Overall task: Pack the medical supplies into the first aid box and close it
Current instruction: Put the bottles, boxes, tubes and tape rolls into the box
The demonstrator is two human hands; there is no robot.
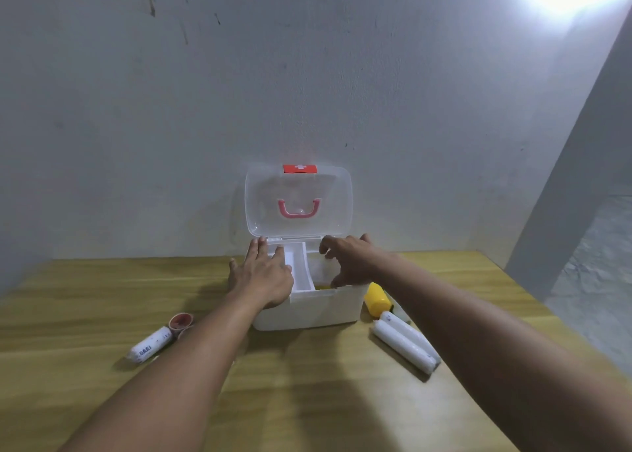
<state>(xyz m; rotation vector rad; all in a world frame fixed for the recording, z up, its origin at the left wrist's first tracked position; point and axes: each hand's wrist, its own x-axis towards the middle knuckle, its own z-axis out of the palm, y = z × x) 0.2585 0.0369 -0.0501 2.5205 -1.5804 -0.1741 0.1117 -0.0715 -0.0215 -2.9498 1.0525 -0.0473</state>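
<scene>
Standing open at the middle of the table (102, 291), the box (307, 309) has its clear lid (297, 202) tipped back against the wall (307, 75), the red latch (300, 168) with a white cross at 12 o'clock and the pink handle (300, 209) showing through the lid. A white divided tray (301, 270) sits in the top of the box.

The left hand (263, 274) lies flat and spread over the box's 9 o'clock side, fingers reaching to the back rim, holding nothing. The right hand (345, 263) arches over the 3 o'clock side, fingers curled down at the tray edge and thumb near the front wall; whether it actually grips the tray I cannot tell.

Outward, a yellow bottle (376, 300) lies just beside the box at 3 o'clock, with two white rolls (407, 344) touching each other at 4 o'clock. At 8 o'clock lie one more white roll (150, 344) and a reddish tape ring (181, 321), partly hidden by the left forearm.

Risks, as I judge them: if the tray is lifted unevenly it may jam or drag the light box forward; the lid, merely leaning, could fall onto the hands; a forearm could sweep the rolls off the table.

Dark print shows on the left roll, too blurred to read.
</scene>
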